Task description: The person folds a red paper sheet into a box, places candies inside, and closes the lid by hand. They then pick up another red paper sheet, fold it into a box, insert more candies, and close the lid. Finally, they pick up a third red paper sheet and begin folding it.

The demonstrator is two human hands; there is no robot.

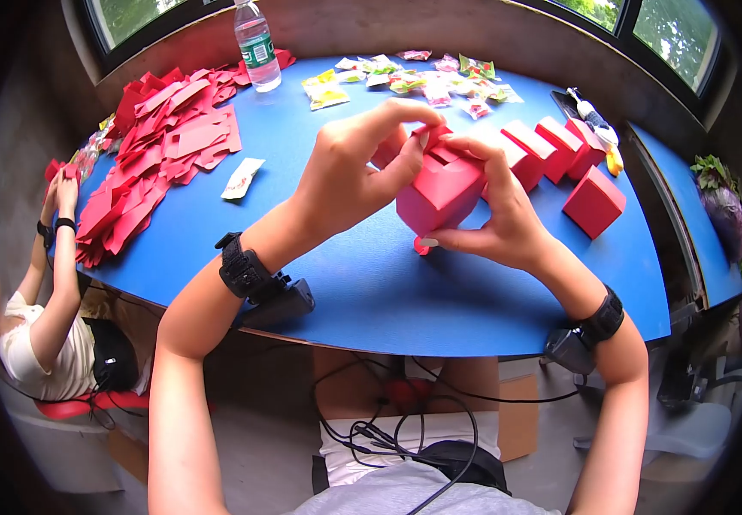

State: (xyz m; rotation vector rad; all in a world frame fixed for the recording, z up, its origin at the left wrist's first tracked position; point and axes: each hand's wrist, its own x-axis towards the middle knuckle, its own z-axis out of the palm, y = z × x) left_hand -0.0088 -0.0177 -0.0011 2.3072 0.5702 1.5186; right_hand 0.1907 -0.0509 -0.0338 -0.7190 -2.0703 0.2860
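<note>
A red paper box [441, 190] is held up above the blue table [345, 257], tilted, with flaps at its top. My left hand [362, 163] pinches the top flaps between thumb and fingers. Around the right side and lower edge of the same box, the fingers and thumb of my right hand [495, 206] are closed. A small round red item [424, 246] shows just under the box, near my right thumb. Several red boxes stand to the right, among them one [594, 202] apart from the row.
Flat red paper pieces [165, 137] are heaped at left, near a water bottle [257, 47]. Small wrapped packets [439, 81] lie at the back; one white packet [242, 178] sits nearer. Another person [53, 318] works at far left. Black cables hang over my lap.
</note>
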